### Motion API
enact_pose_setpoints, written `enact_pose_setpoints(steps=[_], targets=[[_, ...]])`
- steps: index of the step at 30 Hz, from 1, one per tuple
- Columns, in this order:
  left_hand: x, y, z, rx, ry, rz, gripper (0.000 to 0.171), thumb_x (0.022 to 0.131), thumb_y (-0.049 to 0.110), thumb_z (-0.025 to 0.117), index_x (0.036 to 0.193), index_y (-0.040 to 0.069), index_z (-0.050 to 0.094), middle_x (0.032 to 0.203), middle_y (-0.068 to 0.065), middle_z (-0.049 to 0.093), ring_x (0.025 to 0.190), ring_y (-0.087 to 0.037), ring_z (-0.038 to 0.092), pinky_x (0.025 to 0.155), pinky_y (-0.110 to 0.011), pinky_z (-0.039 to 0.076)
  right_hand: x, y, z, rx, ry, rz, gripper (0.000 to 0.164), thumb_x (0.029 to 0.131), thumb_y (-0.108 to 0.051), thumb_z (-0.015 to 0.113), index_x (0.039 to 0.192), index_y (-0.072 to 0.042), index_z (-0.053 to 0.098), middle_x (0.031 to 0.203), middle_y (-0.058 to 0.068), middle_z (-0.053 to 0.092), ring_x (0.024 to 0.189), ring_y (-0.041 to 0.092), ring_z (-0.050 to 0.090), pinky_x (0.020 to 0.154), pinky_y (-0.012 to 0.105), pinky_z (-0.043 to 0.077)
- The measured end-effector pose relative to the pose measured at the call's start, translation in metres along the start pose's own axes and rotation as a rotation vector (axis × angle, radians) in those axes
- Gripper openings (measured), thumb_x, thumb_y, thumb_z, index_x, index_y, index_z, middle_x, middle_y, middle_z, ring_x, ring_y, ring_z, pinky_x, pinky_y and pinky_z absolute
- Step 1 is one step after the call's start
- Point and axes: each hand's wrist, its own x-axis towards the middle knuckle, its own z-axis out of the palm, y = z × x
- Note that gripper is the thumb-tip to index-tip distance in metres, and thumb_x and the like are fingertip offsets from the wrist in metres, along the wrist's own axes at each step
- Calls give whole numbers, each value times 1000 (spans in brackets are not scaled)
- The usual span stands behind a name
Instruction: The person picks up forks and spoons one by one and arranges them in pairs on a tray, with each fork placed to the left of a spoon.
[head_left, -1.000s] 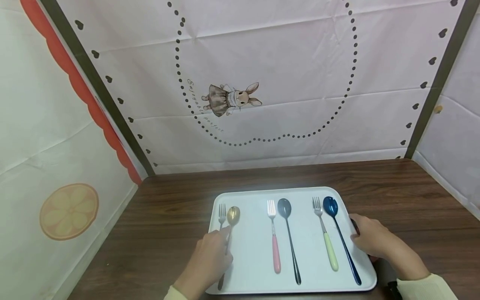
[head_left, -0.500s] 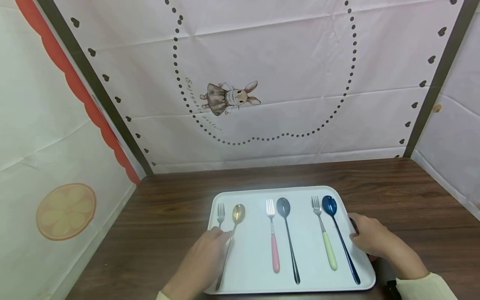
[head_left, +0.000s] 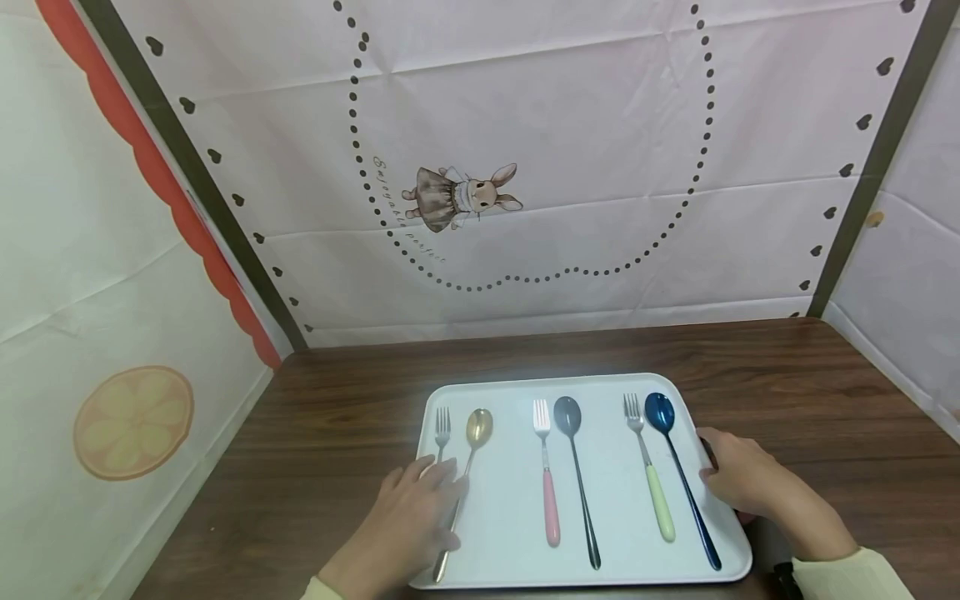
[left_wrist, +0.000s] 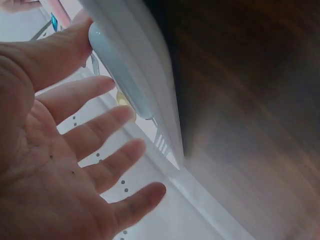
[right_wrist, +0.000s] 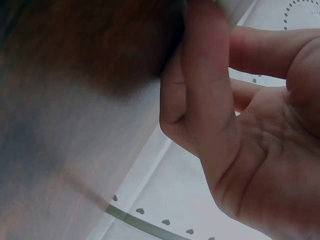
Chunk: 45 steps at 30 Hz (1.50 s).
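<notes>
A white tray (head_left: 510, 500) lies on the table with forks and spoons in pairs. At its left are a fork (head_left: 442, 425), whose pale blue handle (left_wrist: 117, 72) shows in the left wrist view, and a gold spoon (head_left: 478, 429). My left hand (head_left: 408, 521) hovers over their handles, fingers spread, holding nothing. A pink-handled fork (head_left: 551, 508) and a grey spoon (head_left: 567, 415) lie mid-tray. To the right are a green-handled fork (head_left: 660, 500) and a blue spoon (head_left: 660, 412). My right hand (head_left: 746, 475) grips the tray's right edge, fingers curled under it.
The brown wooden table (head_left: 337, 417) extends around the tray. White printed cloth (head_left: 562, 167) hangs behind it, with a rabbit picture. More cloth stands at the left (head_left: 135, 292) and right sides.
My left hand has let go of the gold spoon, which has shifted slightly right on the tray, and its fingers have spread. The right hand stays at the tray's edge.
</notes>
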Motion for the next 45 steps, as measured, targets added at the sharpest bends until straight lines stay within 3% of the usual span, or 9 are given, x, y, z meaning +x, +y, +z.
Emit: enact_pose_setpoints(steps=[10, 18, 39, 45], targets=[[4, -2, 0, -3, 0, -86, 63, 66, 45, 76, 119, 14, 61, 127, -19, 50, 116, -42, 40, 83, -67, 39, 0, -1, 0, -2, 9, -17, 58, 86, -1, 54, 135, 12, 28, 94, 22, 53, 73, 27, 56, 42, 31, 52], [7, -1, 7, 25, -58, -162, 66, 71, 58, 65, 124, 20, 55, 128, -20, 49, 117, -44, 38, 85, -67, 37, 0, -1, 0, -4, 14, -21, 57, 86, -2, 54, 135, 11, 28, 95, 24, 53, 73, 27, 56, 42, 31, 51], [2, 7, 10, 24, -52, -186, 61, 80, 56, 58, 125, 15, 52, 126, -21, 49, 115, -39, 42, 83, -62, 41, -1, 0, 1, 1, 17, -15, 57, 87, -2, 54, 136, 11, 27, 99, 28, 52, 72, 27, 56, 42, 31, 51], [3, 8, 8, 22, 5, -183, 57, 84, 51, 56, 125, 12, 50, 127, -20, 49, 116, -37, 42, 85, -60, 42, 0, 0, 2, -2, 18, -16, 57, 87, -3, 54, 136, 11, 28, 102, 30, 52, 74, 28, 56, 43, 31, 52]])
